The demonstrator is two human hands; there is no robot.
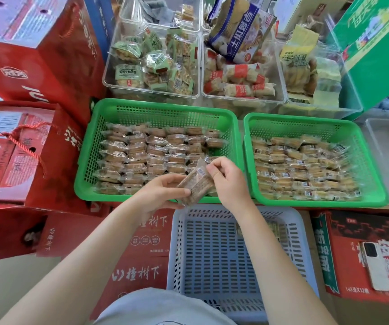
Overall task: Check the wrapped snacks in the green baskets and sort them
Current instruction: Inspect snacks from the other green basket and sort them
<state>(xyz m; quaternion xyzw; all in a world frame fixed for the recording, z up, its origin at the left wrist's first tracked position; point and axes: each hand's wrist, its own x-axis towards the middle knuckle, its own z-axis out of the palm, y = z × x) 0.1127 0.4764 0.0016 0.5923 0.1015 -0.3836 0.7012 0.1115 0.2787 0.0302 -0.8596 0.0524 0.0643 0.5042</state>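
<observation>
A: Where was the snack at that moment?

B: One wrapped snack [197,184] was held up over the near rim of the left green basket [128,106], just above the grey-blue basket [177,249].

A: And the grip?

B: Both hands were on it. Left hand [163,191] had fingers curled under the lower end, thumb on top. Right hand [228,181] pinched the upper end between thumb and fingertips.

A: Baskets?

B: Left green basket carried rows of wrapped snacks, clear film, brown inside. Right green basket [374,160] sat just beside it, likewise packed. Grey-blue basket lay nearest the person; its contents could not be made out.

A: Surroundings?

B: Clear bins [109,78] of other packets behind the green baskets. Red cartons [36,62] at left. A phone [376,266] lay on a red box [353,228] at right.
</observation>
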